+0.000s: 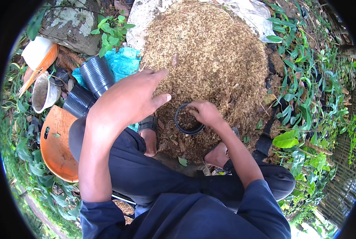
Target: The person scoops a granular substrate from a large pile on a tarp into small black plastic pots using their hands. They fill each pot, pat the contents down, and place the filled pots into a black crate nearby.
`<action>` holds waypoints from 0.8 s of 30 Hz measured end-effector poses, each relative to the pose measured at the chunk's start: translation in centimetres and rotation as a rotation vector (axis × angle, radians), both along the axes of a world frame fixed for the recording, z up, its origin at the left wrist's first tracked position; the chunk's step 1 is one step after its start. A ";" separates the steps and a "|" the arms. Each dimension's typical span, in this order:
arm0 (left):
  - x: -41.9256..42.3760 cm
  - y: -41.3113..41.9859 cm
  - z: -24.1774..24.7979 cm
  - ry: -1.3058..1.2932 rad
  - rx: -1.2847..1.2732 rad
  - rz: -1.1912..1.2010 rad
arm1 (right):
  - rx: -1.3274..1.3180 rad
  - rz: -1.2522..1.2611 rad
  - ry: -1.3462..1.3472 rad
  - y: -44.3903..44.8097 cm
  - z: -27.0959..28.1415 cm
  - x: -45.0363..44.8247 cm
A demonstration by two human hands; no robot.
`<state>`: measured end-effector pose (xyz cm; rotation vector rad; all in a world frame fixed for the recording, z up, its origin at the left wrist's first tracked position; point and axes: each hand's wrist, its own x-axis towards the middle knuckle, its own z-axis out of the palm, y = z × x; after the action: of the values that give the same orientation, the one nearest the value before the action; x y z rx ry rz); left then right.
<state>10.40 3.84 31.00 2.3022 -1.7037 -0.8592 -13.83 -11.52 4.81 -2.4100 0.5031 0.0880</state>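
Observation:
My left hand is raised above the ground, empty, with the thumb apart from the fingers. Below and ahead of me, a round black plastic plant pot stands between my feet. Dark brown loose material lies inside it. My right hand is at the pot's upper right rim, with thumb and fingertips over the opening. Whether they pinch the rim or hold some material is hidden. Just beyond the pot rises a large heap of light brown, shredded growing medium.
White sheeting lies under the heap. At left are stacked black pots, blue-green plastic, an orange tub, a dirty white bowl and a rock. Leafy plants and a woven bamboo fence border the right.

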 end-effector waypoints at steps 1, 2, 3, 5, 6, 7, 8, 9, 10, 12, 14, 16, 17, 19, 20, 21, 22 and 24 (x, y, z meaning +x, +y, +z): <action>0.0 0.0 0.1 0.012 0.013 0.004 | -0.062 -0.015 0.047 -1.2 -0.5 0.7; -0.1 -0.1 0.1 0.022 0.002 0.000 | -0.123 -0.031 0.096 -2.7 -0.9 1.6; -0.1 -0.2 0.2 0.023 0.016 0.004 | -0.191 -0.053 0.119 -4.0 -1.2 2.7; -0.1 -0.5 0.3 0.009 0.001 -0.009 | -0.226 0.022 0.232 -5.5 -2.0 5.3; -0.1 -0.7 0.3 0.019 0.002 -0.005 | -0.244 0.055 0.321 -5.9 -2.3 6.4; -0.1 -0.8 0.3 0.015 0.010 0.001 | -0.260 0.139 0.336 -6.2 -2.5 7.4; -0.1 -0.8 0.2 0.000 0.000 0.002 | -0.270 0.224 0.396 -6.3 -2.8 8.4; 0.0 -0.8 0.1 0.012 -0.001 0.016 | -0.285 0.316 0.411 -6.4 -3.1 9.2; 0.1 -0.9 0.0 0.013 -0.019 0.020 | -0.320 0.364 0.451 -6.3 -3.5 9.6; 0.2 -0.9 -0.3 0.015 -0.008 0.031 | -0.352 0.402 0.438 -6.5 -4.3 9.4; 0.3 -0.9 -0.6 -0.011 -0.010 0.025 | -0.353 0.435 0.403 -7.2 -5.1 7.9; 0.1 -1.1 -0.7 -0.021 -0.022 0.008 | -0.366 0.476 0.400 -8.2 -5.7 5.3; 0.0 -1.2 -0.6 -0.025 -0.036 -0.004 | -0.368 0.487 0.391 -8.9 -5.9 3.9; -0.4 -1.5 -0.4 -0.007 -0.055 -0.020 | -0.361 0.482 0.429 -9.5 -5.9 1.0; -0.6 -1.6 -0.2 0.013 -0.056 -0.029 | -0.368 0.461 0.426 -9.6 -5.7 -0.4; -0.7 -1.7 0.0 0.010 -0.040 -0.035 | -0.366 0.445 0.453 -9.5 -5.6 -1.4; -0.8 -1.7 0.2 0.045 -0.029 -0.028 | -0.344 0.418 0.516 -9.3 -5.4 -2.1; -0.9 -1.7 0.4 0.061 -0.007 -0.031 | -0.336 0.330 0.495 -8.2 -5.1 -2.3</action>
<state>9.46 2.18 31.36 2.2265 -1.7187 -0.9183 -16.14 -19.74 -0.33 -2.7850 0.3488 0.8163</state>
